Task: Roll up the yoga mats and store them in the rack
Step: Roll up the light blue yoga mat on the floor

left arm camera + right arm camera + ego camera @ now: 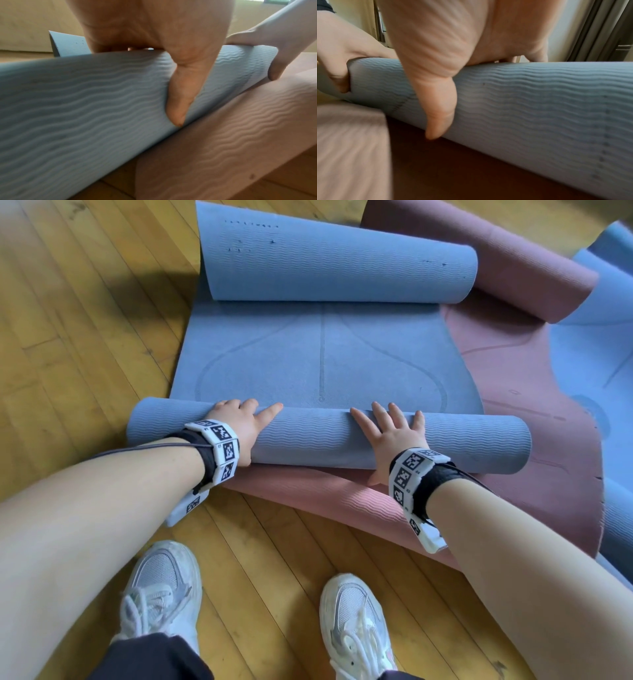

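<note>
Shoes: two white trainers [161, 587] on the wooden floor [68, 371], nearest the viewer.
Hands: two; left hand [239, 419] and right hand [394, 433] lie palm-down on the near roll, well apart.
Fingers: straight and spread over the roll's top; each thumb [178, 105] hooks down its near side.
Mats: three counted; blue mat [322, 357] on top, pink mat [534, 412] under it, another blue mat [603, 344] lowest, at the right.
Near roll: blue roll [318, 440] under both palms, its ends reaching past the fingers on both sides.
Beyond fingertips: flat blue stretch, then the mat's far end curled over [342, 268].
Edges: pink edge shows just below the thumbs.
Open floor: bare boards left of the left hand.
</note>
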Action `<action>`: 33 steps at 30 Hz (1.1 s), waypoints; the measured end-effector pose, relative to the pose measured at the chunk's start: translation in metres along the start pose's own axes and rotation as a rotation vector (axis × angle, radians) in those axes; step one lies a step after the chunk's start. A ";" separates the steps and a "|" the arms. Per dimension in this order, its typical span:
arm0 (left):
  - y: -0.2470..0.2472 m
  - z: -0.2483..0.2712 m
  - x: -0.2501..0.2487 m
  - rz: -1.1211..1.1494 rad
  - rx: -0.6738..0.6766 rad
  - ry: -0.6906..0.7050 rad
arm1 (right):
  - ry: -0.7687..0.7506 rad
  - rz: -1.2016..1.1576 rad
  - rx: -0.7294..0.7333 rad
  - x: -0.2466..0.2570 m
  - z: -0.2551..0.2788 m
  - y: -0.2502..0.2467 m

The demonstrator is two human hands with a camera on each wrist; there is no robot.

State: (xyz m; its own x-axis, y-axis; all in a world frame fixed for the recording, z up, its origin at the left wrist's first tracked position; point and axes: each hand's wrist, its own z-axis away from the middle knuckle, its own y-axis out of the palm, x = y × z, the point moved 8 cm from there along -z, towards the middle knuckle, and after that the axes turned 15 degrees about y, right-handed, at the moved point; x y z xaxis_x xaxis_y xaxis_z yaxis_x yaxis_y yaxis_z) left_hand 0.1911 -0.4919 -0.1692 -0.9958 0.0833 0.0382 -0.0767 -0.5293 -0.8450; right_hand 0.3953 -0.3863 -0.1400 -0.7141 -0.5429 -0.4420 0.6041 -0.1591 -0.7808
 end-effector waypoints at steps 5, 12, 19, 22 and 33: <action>-0.016 0.002 0.006 0.049 0.015 0.038 | -0.053 -0.030 -0.098 -0.001 -0.010 -0.024; -0.023 0.012 -0.007 0.101 0.117 0.102 | -0.127 -0.009 -0.014 -0.011 -0.007 -0.033; -0.017 0.009 -0.016 0.154 0.168 0.129 | -0.106 -0.031 -0.007 -0.009 0.014 -0.015; -0.009 0.008 -0.020 0.180 0.168 0.119 | -0.111 -0.084 -0.053 -0.002 0.019 -0.013; -0.005 0.023 -0.026 0.175 -0.082 0.044 | -0.029 -0.175 0.097 0.001 -0.009 -0.023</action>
State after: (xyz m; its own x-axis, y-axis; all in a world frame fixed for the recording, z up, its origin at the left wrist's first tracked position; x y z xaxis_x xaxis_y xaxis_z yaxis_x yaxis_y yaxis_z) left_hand 0.2163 -0.5110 -0.1538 -0.9903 0.0339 -0.1351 0.1037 -0.4686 -0.8773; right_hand 0.3774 -0.3757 -0.1272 -0.8016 -0.5234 -0.2889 0.5037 -0.3313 -0.7978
